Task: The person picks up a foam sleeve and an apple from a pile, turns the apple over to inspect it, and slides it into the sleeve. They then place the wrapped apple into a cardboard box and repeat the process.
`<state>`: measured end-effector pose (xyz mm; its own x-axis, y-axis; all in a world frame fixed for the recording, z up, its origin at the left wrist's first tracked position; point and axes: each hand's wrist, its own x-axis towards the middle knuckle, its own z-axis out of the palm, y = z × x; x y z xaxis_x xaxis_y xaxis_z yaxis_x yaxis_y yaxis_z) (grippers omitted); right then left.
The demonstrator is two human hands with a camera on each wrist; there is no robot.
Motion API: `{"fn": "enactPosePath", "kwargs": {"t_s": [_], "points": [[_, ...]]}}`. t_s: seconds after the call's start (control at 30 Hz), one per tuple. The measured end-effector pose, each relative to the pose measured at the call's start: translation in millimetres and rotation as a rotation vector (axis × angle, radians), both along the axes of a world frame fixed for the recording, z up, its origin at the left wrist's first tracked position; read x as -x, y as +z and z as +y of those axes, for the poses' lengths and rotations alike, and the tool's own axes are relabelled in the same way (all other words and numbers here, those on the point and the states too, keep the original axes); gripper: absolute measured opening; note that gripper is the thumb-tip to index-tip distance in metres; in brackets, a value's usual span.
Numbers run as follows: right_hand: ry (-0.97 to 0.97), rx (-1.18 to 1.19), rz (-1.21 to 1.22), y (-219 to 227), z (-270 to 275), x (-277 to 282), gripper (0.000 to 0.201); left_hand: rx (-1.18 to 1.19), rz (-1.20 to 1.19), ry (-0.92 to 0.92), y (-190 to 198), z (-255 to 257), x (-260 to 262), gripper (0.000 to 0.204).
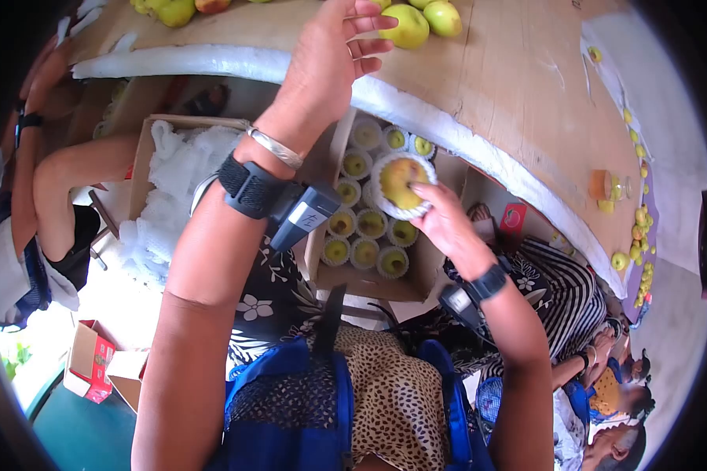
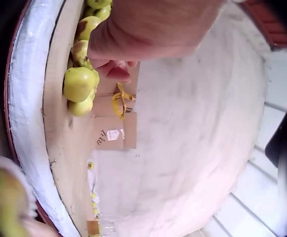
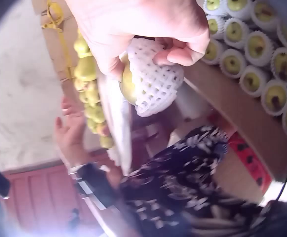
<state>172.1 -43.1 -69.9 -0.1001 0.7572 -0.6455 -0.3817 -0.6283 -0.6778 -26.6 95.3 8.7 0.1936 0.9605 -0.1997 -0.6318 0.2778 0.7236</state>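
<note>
My right hand (image 1: pixel 448 216) pinches a yellow-green apple (image 1: pixel 401 182) in a white foam net between thumb and fingers. It holds this apple above a cardboard box (image 1: pixel 340 276) with rows of netted apples. In the right wrist view the foam net (image 3: pixel 155 81) wraps most of the fruit, and a bare yellow patch shows by the thumb. My left hand (image 1: pixel 331 49) reaches over the table edge, its fingers loosely bent and holding nothing. Right by its fingertips lie loose apples (image 1: pixel 407 27) on the tabletop.
A second box holding white foam nets (image 1: pixel 182 161) stands to the left. The cardboard-covered table (image 1: pixel 511 71) has a padded white edge (image 1: pixel 479 140). A glass jar (image 1: pixel 620 187) stands on its right side. Other people sit at both sides. A small red box (image 1: pixel 93 363) lies lower left.
</note>
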Motion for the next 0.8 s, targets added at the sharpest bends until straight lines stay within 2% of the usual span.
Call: {"fn": "enactPosePath", "kwargs": {"t_s": [0.13, 0.2, 0.27, 0.33, 0.43, 0.47, 0.57, 0.6, 0.67, 0.8], "points": [[-0.139, 0.109, -0.220, -104, 27, -4, 0.037, 0.035, -0.063, -0.019, 3, 0, 4, 0.025], [-0.093, -0.136, -0.364, -139, 44, 7, 0.036, 0.032, -0.060, 0.007, 4, 2, 7, 0.023], [-0.122, -0.138, -0.388, -157, 54, 16, 0.036, 0.047, -0.064, 0.009, 0, 5, 8, 0.019], [-0.216, 0.060, -0.293, -158, 78, 27, 0.035, 0.080, -0.034, 0.030, 2, 4, 7, 0.017], [-0.288, 0.136, -0.289, -165, 97, 38, 0.038, 0.112, -0.040, 0.059, 6, 4, 4, 0.015], [-0.316, 0.202, -0.362, -184, 105, 38, 0.040, 0.109, -0.035, 0.062, 3, 4, 4, 0.015], [-0.370, 0.196, -0.337, -211, 115, 40, 0.041, 0.065, -0.043, 0.039, 2, 7, 8, 0.015], [-0.407, 0.070, -0.365, -273, 120, 26, 0.044, 0.053, -0.057, 0.028, 3, 5, 8, 0.015], [-0.312, -0.083, -0.400, -332, 119, 1, 0.044, 0.013, -0.109, 0.004, 9, -5, 10, 0.016], [-0.369, -0.040, -0.528, -315, 125, 13, 0.045, -0.054, -0.121, -0.047, 2, 1, 16, 0.016]]}}
